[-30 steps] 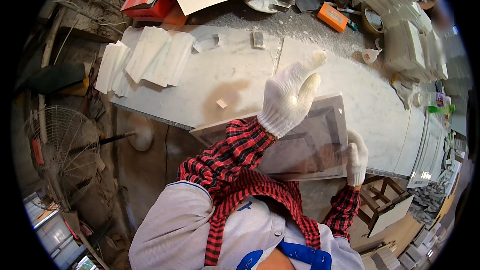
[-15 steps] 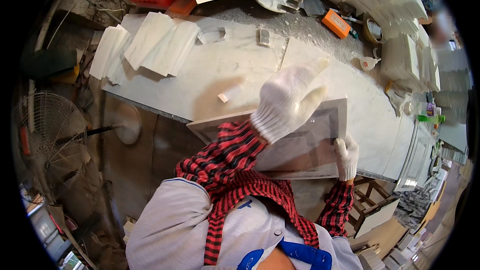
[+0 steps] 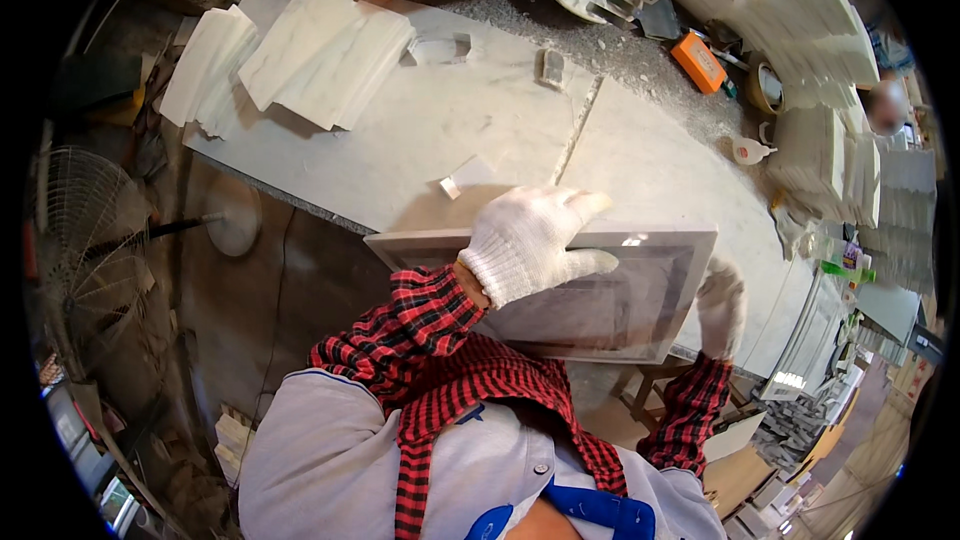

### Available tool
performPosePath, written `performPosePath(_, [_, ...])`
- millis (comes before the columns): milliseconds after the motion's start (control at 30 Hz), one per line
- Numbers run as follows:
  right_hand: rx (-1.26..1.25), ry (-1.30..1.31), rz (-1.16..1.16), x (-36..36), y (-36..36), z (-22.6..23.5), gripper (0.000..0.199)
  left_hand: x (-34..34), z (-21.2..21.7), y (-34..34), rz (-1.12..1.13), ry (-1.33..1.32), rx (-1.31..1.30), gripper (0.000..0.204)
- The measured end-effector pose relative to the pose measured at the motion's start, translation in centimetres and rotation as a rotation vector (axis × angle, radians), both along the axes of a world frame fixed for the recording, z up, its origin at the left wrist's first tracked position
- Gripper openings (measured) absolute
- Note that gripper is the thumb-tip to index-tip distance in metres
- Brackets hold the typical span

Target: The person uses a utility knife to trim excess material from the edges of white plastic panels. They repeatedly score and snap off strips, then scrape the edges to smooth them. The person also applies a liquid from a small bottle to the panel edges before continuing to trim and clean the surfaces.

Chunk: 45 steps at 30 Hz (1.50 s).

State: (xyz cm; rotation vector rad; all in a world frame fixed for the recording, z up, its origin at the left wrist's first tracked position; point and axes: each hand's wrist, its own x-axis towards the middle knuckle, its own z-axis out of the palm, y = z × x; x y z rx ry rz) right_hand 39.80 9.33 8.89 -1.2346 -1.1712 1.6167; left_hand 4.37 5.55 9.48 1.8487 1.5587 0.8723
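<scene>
Slab: a grey rectangular stone slab with a recessed panel (image 3: 600, 290) is held above the near edge of the dusty white worktable (image 3: 420, 130).
Left hand (image 3: 535, 245): white-gloved, laid flat, fingers together on the top edge.
Right hand (image 3: 722, 305): gloved, clasped around the right end.
Risk: a slip off the dusty gloves is judged likely, the slab chipped against the table edge.

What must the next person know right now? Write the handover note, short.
Left hand: gloved, clasped over the far edge of the grey framed panel.
Right hand: gloved, gripping the panel's right end.
Panel: held tilted above the near edge of the dusty workbench, not lying flat on it.
Done: panel is up in both hands.
Left: not yet set down.
Nearby: white stone strips stacked at the bench's far left.
</scene>
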Motion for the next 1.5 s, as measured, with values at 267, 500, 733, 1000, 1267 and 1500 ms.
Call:
performPosePath(267, [-0.006,-0.175,0.162,-6.7,11.8,0.1,0.041,-0.2,0.3,0.0,-0.013,-0.034,-0.019,0.057])
performPosePath(500, [0.241,-0.495,0.437,-17.4,19.0,-0.6,0.048,-0.4,0.4,0.0,-0.010,-0.027,-0.051,0.056])
performPosePath(733, [0.508,-0.719,0.170,-22.9,23.4,-2.2,0.053,-0.3,0.4,0.0,-0.013,-0.026,-0.027,0.056])
performPosePath(1000, [0.571,-0.928,0.099,-24.6,25.0,-1.6,0.048,-0.2,0.3,0.0,0.006,-0.036,-0.022,0.056])
performPosePath(1267, [0.527,-0.662,0.321,-24.0,26.9,-2.3,0.030,0.0,0.5,0.3,0.011,-0.027,-0.034,0.056])
performPosePath(1500, [0.207,-0.447,0.320,-22.2,28.0,-2.6,0.030,0.3,0.3,0.4,0.024,-0.030,-0.005,0.056])
